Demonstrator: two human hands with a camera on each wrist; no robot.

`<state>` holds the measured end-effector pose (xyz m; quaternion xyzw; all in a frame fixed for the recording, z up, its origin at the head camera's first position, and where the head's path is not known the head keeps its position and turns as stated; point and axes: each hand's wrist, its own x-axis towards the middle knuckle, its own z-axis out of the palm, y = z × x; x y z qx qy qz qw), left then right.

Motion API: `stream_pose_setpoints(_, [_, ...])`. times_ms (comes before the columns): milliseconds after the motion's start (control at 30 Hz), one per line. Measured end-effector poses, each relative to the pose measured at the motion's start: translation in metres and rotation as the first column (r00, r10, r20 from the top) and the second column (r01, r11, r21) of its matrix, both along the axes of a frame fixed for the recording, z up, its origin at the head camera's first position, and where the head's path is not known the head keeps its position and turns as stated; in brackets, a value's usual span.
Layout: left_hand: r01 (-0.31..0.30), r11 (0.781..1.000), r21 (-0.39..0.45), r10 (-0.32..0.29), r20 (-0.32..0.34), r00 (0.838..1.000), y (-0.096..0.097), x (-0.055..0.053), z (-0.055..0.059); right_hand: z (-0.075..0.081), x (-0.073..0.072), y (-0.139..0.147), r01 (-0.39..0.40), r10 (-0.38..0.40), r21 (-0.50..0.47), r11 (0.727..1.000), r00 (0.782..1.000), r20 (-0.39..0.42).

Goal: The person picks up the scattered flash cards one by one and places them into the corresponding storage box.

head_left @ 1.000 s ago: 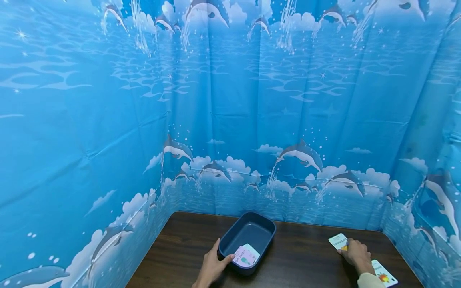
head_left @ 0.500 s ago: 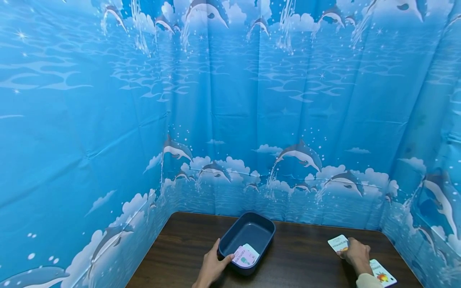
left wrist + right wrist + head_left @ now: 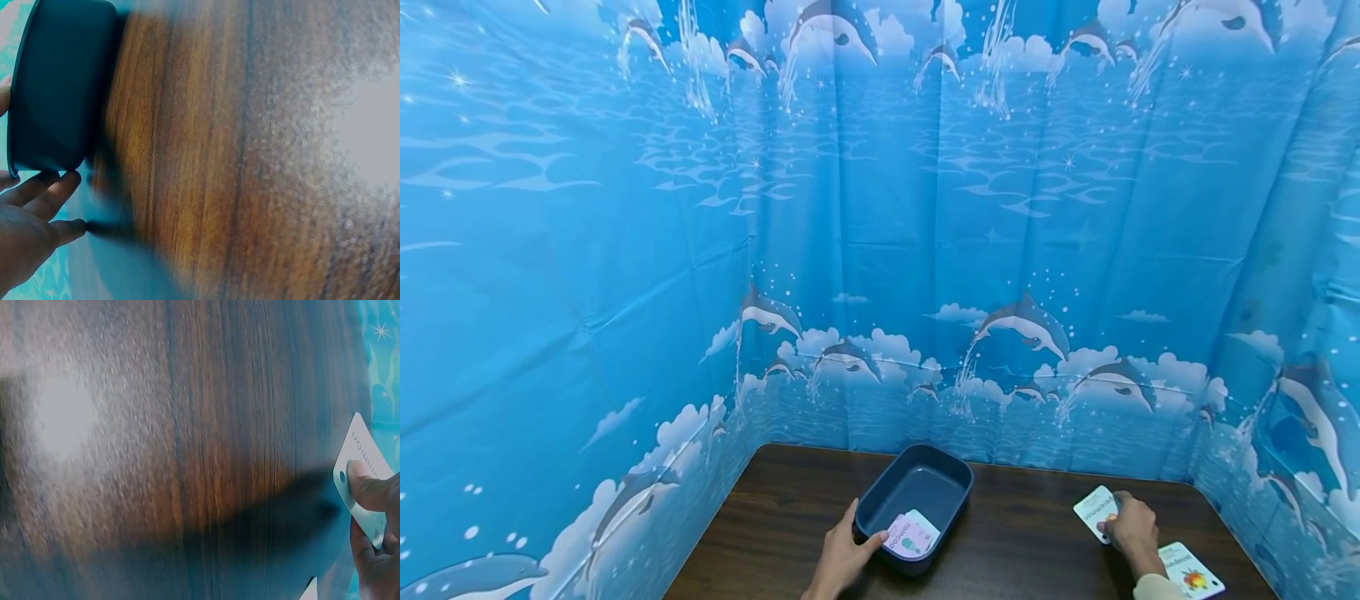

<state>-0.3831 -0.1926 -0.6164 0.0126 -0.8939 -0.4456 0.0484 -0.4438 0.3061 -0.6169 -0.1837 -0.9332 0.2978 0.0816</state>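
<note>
A dark blue rectangular container stands on the table. My left hand grips its near-left rim, thumb over the edge and fingers against the outer wall. Inside, at the near end, lies a pink card lettered "raincoa…" on top of another pale card. Well to the right, my right hand pinches a white flash card between thumb and fingers; its lettering looks like "persimmon". In the right wrist view that card is tilted, with a small punched hole by the thumb.
Another flash card with an orange-yellow fruit picture lies just right of my right wrist. The dark wood table extends between the hands. Blue dolphin-print curtains hang at the back and both sides.
My right hand has shifted slightly left with the pinched card, whose angle has turned. More of the other fruit card now shows beside the wrist. The left hand and container stay put.
</note>
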Motion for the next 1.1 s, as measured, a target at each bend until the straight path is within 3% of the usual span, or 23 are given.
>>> stream_pose_setpoints(433, [-0.003,1.000,-0.004,0.003,-0.039,0.999,0.000,0.002,-0.002,0.001,0.004,-0.012,-0.005,0.004,-0.037,0.999,1.000,-0.019])
stream_pose_setpoints(1100, [-0.019,1.000,0.001,0.019,-0.022,1.000,0.002,0.000,0.000,0.011,0.007,-0.029,-0.021,0.017,-0.092,0.996,0.999,-0.044])
